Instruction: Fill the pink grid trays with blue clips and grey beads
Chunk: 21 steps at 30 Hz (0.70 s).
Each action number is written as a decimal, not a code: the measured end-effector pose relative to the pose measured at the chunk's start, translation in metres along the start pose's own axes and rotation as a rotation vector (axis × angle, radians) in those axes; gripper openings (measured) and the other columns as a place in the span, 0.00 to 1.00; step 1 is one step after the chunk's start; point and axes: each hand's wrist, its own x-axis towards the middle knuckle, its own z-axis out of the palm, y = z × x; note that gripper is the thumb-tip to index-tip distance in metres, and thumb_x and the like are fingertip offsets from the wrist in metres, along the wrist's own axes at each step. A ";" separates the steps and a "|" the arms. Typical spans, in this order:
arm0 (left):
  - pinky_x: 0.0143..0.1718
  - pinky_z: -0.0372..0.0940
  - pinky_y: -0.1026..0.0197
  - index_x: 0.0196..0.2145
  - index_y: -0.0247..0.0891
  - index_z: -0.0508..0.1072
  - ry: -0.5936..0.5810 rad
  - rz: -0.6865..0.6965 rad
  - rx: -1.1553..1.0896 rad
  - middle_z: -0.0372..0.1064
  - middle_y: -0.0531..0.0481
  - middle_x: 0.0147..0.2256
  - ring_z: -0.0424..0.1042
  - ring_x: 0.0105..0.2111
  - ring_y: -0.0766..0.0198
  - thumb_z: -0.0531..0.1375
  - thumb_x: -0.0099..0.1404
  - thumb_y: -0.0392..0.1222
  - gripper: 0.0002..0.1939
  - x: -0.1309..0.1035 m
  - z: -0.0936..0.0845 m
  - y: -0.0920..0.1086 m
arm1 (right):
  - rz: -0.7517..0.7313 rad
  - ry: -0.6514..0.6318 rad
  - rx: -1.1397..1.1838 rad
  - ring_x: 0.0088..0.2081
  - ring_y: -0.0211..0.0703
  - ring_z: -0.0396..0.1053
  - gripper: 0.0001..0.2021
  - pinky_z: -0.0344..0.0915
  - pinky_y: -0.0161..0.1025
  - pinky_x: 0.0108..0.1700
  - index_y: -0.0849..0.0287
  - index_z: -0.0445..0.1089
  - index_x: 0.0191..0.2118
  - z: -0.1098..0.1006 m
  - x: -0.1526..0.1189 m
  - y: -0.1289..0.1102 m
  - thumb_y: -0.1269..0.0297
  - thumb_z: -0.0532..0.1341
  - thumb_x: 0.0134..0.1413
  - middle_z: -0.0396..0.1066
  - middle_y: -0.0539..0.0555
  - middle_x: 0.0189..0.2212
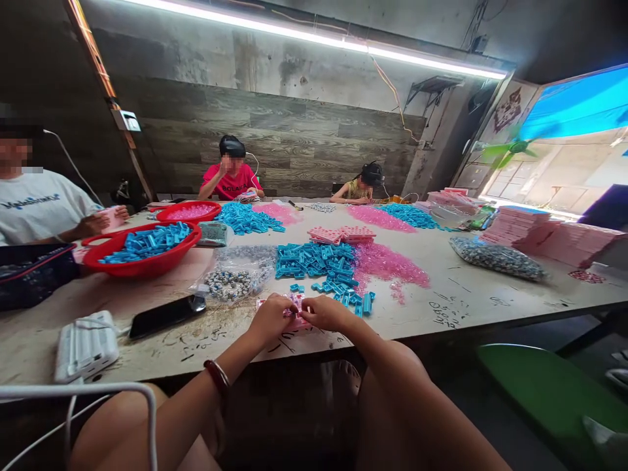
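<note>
At the near edge of the table, my left hand (273, 315) and my right hand (324, 311) meet over a pink plastic piece (297, 301). The fingers of both hands are closed and bent around it, left hand on its left part, right hand on its right side. My fingers cover most of the piece, and anything small between the fingertips cannot be made out. Just beyond lie loose blue plastic pieces (314, 260) in a heap, a few of them close to my right hand. Small clear pink bits (390, 265) are spread beside that heap.
Left of my hands are a bag of beads (229, 282), a black phone (167, 316), a white power bank (87, 345) with cables and a red basin (147, 265). Pink panels (515, 226) are stacked at right, behind a bag of beads (495, 256). Several people sit around the table.
</note>
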 end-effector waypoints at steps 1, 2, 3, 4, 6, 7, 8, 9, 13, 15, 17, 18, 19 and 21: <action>0.44 0.58 0.58 0.31 0.39 0.76 -0.014 0.007 -0.003 0.74 0.49 0.33 0.67 0.38 0.58 0.56 0.55 0.31 0.09 0.000 -0.001 0.000 | -0.009 -0.012 0.014 0.32 0.42 0.68 0.12 0.52 0.32 0.28 0.57 0.71 0.35 -0.001 0.000 0.001 0.57 0.54 0.54 0.73 0.54 0.31; 0.43 0.58 0.59 0.31 0.39 0.76 -0.021 0.014 -0.009 0.74 0.49 0.33 0.67 0.38 0.58 0.57 0.55 0.31 0.09 0.001 -0.002 0.000 | -0.017 -0.022 0.029 0.32 0.42 0.68 0.12 0.52 0.32 0.28 0.57 0.71 0.36 -0.001 0.000 0.002 0.56 0.54 0.54 0.73 0.54 0.32; 0.43 0.58 0.59 0.32 0.38 0.76 -0.020 0.016 -0.013 0.74 0.49 0.33 0.67 0.38 0.58 0.57 0.55 0.32 0.09 0.001 -0.002 0.000 | -0.026 -0.032 0.043 0.32 0.42 0.68 0.12 0.52 0.32 0.28 0.57 0.71 0.37 -0.003 -0.001 0.003 0.57 0.53 0.55 0.73 0.54 0.32; 0.43 0.58 0.60 0.32 0.38 0.76 -0.015 0.016 -0.014 0.74 0.49 0.33 0.66 0.38 0.58 0.57 0.56 0.32 0.09 0.001 -0.003 0.000 | -0.031 -0.045 0.053 0.33 0.42 0.68 0.12 0.52 0.32 0.28 0.56 0.70 0.38 -0.004 -0.001 0.004 0.59 0.53 0.55 0.73 0.54 0.33; 0.42 0.58 0.60 0.32 0.37 0.76 -0.007 0.018 0.006 0.73 0.49 0.33 0.66 0.38 0.58 0.57 0.56 0.32 0.09 0.000 -0.002 0.001 | -0.029 -0.077 0.058 0.36 0.42 0.68 0.12 0.53 0.33 0.30 0.56 0.70 0.40 -0.006 -0.001 0.004 0.63 0.50 0.57 0.73 0.54 0.36; 0.42 0.58 0.60 0.32 0.37 0.76 -0.002 0.024 0.024 0.73 0.48 0.33 0.66 0.38 0.58 0.57 0.56 0.32 0.09 0.000 -0.002 0.002 | -0.026 -0.094 0.056 0.37 0.42 0.68 0.13 0.54 0.33 0.31 0.56 0.70 0.41 -0.007 -0.001 0.005 0.64 0.49 0.57 0.73 0.54 0.37; 0.42 0.59 0.60 0.31 0.37 0.76 0.003 0.031 0.044 0.73 0.48 0.33 0.66 0.38 0.58 0.56 0.56 0.31 0.09 -0.001 -0.001 0.003 | -0.021 -0.109 0.052 0.38 0.43 0.68 0.14 0.54 0.33 0.32 0.57 0.69 0.41 -0.007 -0.001 0.005 0.64 0.48 0.58 0.72 0.55 0.39; 0.41 0.59 0.60 0.31 0.37 0.75 0.007 0.037 0.063 0.73 0.48 0.33 0.65 0.38 0.58 0.56 0.56 0.31 0.09 -0.001 -0.001 0.004 | -0.015 -0.119 0.045 0.39 0.44 0.68 0.15 0.55 0.34 0.33 0.57 0.69 0.42 -0.007 0.000 0.005 0.63 0.47 0.58 0.72 0.56 0.40; 0.41 0.59 0.60 0.31 0.37 0.75 0.022 0.043 0.116 0.72 0.48 0.33 0.65 0.38 0.59 0.56 0.56 0.30 0.09 -0.003 -0.001 0.008 | 0.005 -0.146 0.014 0.40 0.47 0.68 0.17 0.57 0.36 0.36 0.58 0.69 0.43 -0.003 0.001 0.005 0.60 0.45 0.59 0.71 0.59 0.42; 0.42 0.59 0.59 0.31 0.37 0.75 0.011 0.038 0.144 0.71 0.48 0.33 0.64 0.38 0.58 0.56 0.57 0.30 0.08 -0.003 -0.001 0.008 | 0.010 -0.152 0.001 0.40 0.49 0.68 0.18 0.57 0.37 0.36 0.57 0.68 0.43 -0.001 0.002 0.005 0.58 0.44 0.60 0.71 0.59 0.41; 0.42 0.59 0.59 0.32 0.37 0.75 0.000 0.038 0.168 0.71 0.48 0.34 0.64 0.38 0.58 0.56 0.58 0.31 0.08 -0.003 -0.001 0.008 | 0.013 -0.153 -0.005 0.41 0.50 0.68 0.18 0.57 0.38 0.35 0.56 0.68 0.44 -0.001 0.004 0.006 0.57 0.44 0.60 0.71 0.59 0.42; 0.42 0.59 0.59 0.32 0.37 0.75 -0.002 0.039 0.175 0.71 0.47 0.34 0.64 0.39 0.58 0.56 0.58 0.32 0.08 -0.003 -0.001 0.008 | 0.015 -0.151 -0.007 0.41 0.50 0.68 0.18 0.57 0.38 0.35 0.55 0.67 0.44 -0.002 0.005 0.007 0.56 0.44 0.60 0.71 0.59 0.42; 0.43 0.59 0.59 0.32 0.37 0.75 0.000 0.039 0.178 0.71 0.47 0.34 0.64 0.39 0.58 0.56 0.58 0.32 0.08 -0.003 -0.001 0.008 | 0.021 -0.149 -0.009 0.41 0.50 0.68 0.18 0.57 0.38 0.35 0.55 0.67 0.45 -0.002 0.005 0.008 0.55 0.44 0.60 0.71 0.58 0.42; 0.43 0.59 0.59 0.32 0.37 0.75 0.004 0.035 0.187 0.70 0.47 0.35 0.64 0.39 0.58 0.57 0.59 0.32 0.08 -0.003 -0.001 0.008 | 0.043 -0.141 -0.015 0.41 0.51 0.68 0.18 0.57 0.38 0.34 0.56 0.67 0.45 -0.004 0.007 0.010 0.55 0.46 0.59 0.71 0.59 0.41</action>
